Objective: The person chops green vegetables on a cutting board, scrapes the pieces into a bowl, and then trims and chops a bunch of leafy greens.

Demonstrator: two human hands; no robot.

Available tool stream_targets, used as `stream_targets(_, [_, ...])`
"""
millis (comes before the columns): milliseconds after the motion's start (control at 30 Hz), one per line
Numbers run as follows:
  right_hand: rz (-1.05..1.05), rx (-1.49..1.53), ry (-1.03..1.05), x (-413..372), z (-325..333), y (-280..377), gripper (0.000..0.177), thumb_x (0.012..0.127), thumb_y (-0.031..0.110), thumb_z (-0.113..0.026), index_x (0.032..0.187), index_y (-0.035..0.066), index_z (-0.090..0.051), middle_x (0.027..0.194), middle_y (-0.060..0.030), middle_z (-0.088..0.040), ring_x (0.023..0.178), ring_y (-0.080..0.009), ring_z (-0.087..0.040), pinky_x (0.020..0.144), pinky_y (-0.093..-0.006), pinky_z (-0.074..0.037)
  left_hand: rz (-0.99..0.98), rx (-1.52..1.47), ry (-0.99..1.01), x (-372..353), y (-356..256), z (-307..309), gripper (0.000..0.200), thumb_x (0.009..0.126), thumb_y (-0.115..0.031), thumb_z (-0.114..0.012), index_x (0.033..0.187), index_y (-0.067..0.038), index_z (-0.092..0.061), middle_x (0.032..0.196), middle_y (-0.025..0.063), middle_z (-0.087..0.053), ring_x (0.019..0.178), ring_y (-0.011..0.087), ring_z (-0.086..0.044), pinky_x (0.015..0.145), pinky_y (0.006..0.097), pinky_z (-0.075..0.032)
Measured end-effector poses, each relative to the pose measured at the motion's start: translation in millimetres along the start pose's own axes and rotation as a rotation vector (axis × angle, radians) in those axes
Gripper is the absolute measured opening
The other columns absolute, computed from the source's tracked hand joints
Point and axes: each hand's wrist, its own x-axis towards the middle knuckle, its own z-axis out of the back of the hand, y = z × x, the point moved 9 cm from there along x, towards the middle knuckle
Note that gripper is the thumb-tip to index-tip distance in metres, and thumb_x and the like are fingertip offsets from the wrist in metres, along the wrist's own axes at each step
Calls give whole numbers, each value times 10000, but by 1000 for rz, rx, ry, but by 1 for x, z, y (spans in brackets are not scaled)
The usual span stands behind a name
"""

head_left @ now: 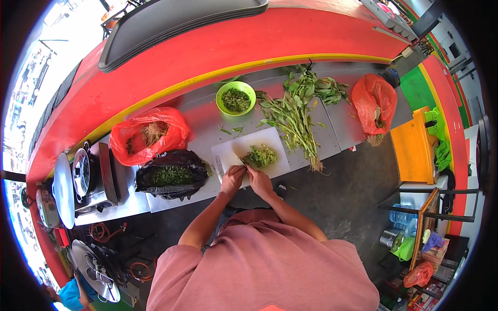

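One heap of chopped greens lay on a white cutting board at the centre of the frame. Both hands met at the heap's lower left, over the board's near edge: the left hand was curled, and the right hand was bent close beside it, fingers toward the greens; what either one gripped could not be told. Above the board on the metal table stood a lime-green bowl holding more cut greens, and to its right sprawled long leafy stalks, roots toward the bottom of the frame. Left of the board sat a black plastic bag with greens inside, and beyond it an open red bag with roots. Another red bag stood at upper right, a lidded pot at far left, and stacked dark trays at the upper left.
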Motion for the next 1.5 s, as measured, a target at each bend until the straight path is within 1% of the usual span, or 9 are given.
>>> stream_targets(200, [-54,56,59,-4,8,-2,344,1009,313,-516,1289,169,-655,825,-245,-698,760,-452,-682,664,-536,-551,-8,-1,8,-2,4,-3,198,792,3,-698,990,12,-711,1046,136,-708,977,330,-663,862,406,-555])
stream_targets(600, [-37,-25,65,-5,3,-1,336,1001,279,-530,1294,161,-646,839,-249,-697,760,-434,-688,662,-526,-554,22,2,-16,-1,1,1,192,792,-7,-700,982,-12,-726,1028,115,-719,950,316,-669,854,403,-550])
stream_targets(800, [-66,94,88,-19,10,-7,342,1016,288,-503,1304,158,-634,844,-259,-693,785,-452,-680,680,-537,-552,96,-3,-41,-2,5,3,174,791,-17,-716,963,-21,-742,986,106,-733,934,300,-677,850,396,-549])
stream_targets(900, [-85,61,96,-23,-4,-17,348,1015,286,-503,1322,174,-623,845,-252,-694,770,-449,-678,682,-536,-553,99,-29,-50,-3,6,4,171,793,-16,-716,962,-19,-744,979,105,-734,932,296,-678,848,399,-549])
stream_targets(967, [-10,-19,7,-23,-7,-14,358,1013,291,-510,1345,200,-610,833,-223,-698,730,-434,-681,658,-529,-554,95,-20,-57,-3,6,4,183,766,7,-731,949,6,-743,984,133,-737,920,323,-685,831,411,-554])
stream_targets(1200, [46,-159,22,-2,-3,1,365,1008,301,-530,1357,225,-605,797,-189,-694,703,-397,-696,603,-506,-554,20,6,-40,-2,-7,7,197,774,2,-731,971,-6,-735,996,125,-717,949,325,-674,833,415,-554])
stream_targets(1267, [9,-127,-49,-3,5,-11,355,1010,300,-529,1339,201,-621,796,-200,-696,701,-409,-687,612,-509,-550,112,-3,-58,-5,0,5,192,792,-5,-727,984,-12,-733,1020,126,-709,963,327,-669,837,418,-554])
stream_targets(1367, [-57,-5,-107,1,14,-29,344,1010,300,-534,1305,160,-643,804,-226,-693,713,-425,-678,627,-514,-540,105,-46,-10,-4,6,-4,197,817,9,-685,1011,-4,-714,1048,131,-694,999,333,-650,884,420,-538])
stream_targets(1500, [-116,87,-43,-5,19,-27,340,1007,294,-541,1280,125,-652,839,-256,-687,759,-440,-673,649,-520,-532,66,-55,17,1,6,-6,196,817,7,-687,1012,-2,-714,1047,133,-697,998,330,-652,879,418,-541])
